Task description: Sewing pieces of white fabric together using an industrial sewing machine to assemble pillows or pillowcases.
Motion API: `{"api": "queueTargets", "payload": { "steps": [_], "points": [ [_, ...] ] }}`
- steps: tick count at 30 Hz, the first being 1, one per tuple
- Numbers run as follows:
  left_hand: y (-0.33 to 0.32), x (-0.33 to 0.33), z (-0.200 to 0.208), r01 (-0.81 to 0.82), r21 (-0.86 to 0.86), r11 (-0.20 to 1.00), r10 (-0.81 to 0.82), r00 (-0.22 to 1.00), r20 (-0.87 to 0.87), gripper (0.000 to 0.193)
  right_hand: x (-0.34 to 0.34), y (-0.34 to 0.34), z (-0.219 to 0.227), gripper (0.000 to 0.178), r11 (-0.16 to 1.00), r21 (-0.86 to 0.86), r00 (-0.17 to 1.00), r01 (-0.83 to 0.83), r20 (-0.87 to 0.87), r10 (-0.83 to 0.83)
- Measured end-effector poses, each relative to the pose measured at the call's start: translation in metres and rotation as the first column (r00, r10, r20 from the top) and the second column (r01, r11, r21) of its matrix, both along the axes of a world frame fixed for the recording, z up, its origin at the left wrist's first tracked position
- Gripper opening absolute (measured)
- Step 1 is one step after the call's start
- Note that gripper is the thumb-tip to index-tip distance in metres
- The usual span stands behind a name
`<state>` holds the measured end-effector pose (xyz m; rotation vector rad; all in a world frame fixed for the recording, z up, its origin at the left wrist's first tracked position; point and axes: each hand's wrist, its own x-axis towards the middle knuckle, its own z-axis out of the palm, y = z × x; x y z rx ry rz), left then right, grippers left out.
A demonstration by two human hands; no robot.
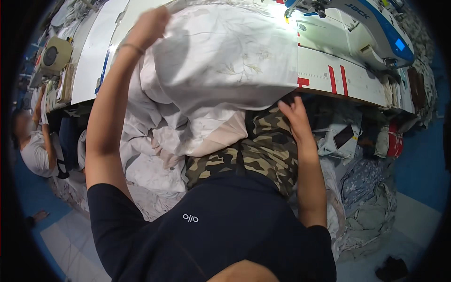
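Observation:
A large white cloth with a faint floral print (225, 51) lies over the sewing table and hangs down over my lap in folds. My left hand (151, 27) is raised at the cloth's far left edge; it is blurred, so its grip cannot be made out. At the table's front edge, my right hand (295, 115) is beside the cloth's right side, thumb and fingers apart, with no held thing showing. The needle area of a white and blue sewing machine (376, 23) is lit, just past the cloth's upper right corner.
Red tape strips (331, 80) mark the white tabletop (319, 70) at right. Piled fabric (366, 188) lies below on the right, near a dark phone-like rectangle (344, 137). Another person (37, 150) sits at far left, by a beige box-shaped device (54, 55).

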<state>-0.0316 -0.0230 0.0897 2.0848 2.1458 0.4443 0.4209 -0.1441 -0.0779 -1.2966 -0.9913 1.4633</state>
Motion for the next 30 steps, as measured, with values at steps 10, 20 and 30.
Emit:
{"api": "queueTargets", "payload": {
  "steps": [10, 20, 30],
  "points": [
    [-0.087, -0.001, -0.04, 0.068, 0.094, 0.993, -0.021, 0.902, -0.43, 0.015, -0.04, -0.072, 0.056, 0.04, 0.931, -0.164, 0.846, -0.327, -0.49, 0.211],
    [-0.078, 0.01, -0.01, -0.03, 0.074, 0.997, 0.064, 0.851, -0.522, 0.015, -0.027, -0.095, 0.089, 0.037, 0.954, -0.15, 0.808, -0.258, -0.575, 0.128],
    [-0.084, -0.001, -0.037, -0.027, 0.101, 0.995, 0.073, 0.873, -0.483, 0.014, -0.011, -0.12, 0.066, 0.012, 0.956, -0.182, 0.824, -0.229, -0.56, 0.091]
  ]
}}
